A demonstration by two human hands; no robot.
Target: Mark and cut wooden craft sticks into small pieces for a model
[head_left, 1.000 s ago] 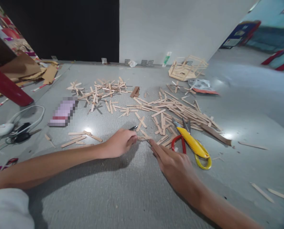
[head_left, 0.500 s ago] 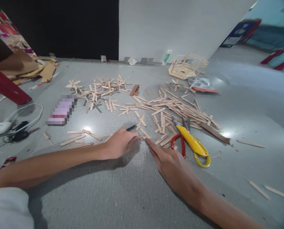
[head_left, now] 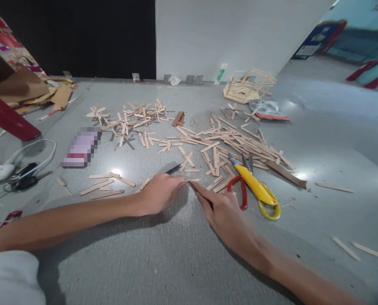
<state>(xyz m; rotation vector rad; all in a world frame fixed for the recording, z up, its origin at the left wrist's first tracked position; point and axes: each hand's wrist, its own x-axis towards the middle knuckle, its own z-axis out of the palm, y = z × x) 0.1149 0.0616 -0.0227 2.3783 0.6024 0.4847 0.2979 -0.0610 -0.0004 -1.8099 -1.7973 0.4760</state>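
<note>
My left hand (head_left: pixel 163 192) is closed, its thumb and fingertips pinched on one end of a small wooden craft stick (head_left: pixel 193 181). From the other side my right hand (head_left: pixel 225 216) grips the same piece, index finger stretched along it. The fingertips of both hands almost meet just above the floor, covering much of the stick. A slim dark tool (head_left: pixel 175 169), like a pen or craft knife, pokes out behind my left hand; I cannot tell whether it is held. Just beyond the fingertips lie a loose stick (head_left: pixel 190 170) and a crossed pair of sticks (head_left: pixel 186 158).
Yellow-handled scissors (head_left: pixel 257 186) and a red-handled cutting tool (head_left: pixel 243 192) lie right of my right hand. A large pile of craft sticks (head_left: pixel 240 142) spreads beyond. A stick frame (head_left: pixel 249 87) stands near the wall. At left are a phone (head_left: pixel 82 146) and a cable (head_left: pixel 54 148).
The stick at my fingertips has shifted slightly, and a loose stick now lies flat just beyond it. Both hands stay nearly in place; the view has moved a little.
</note>
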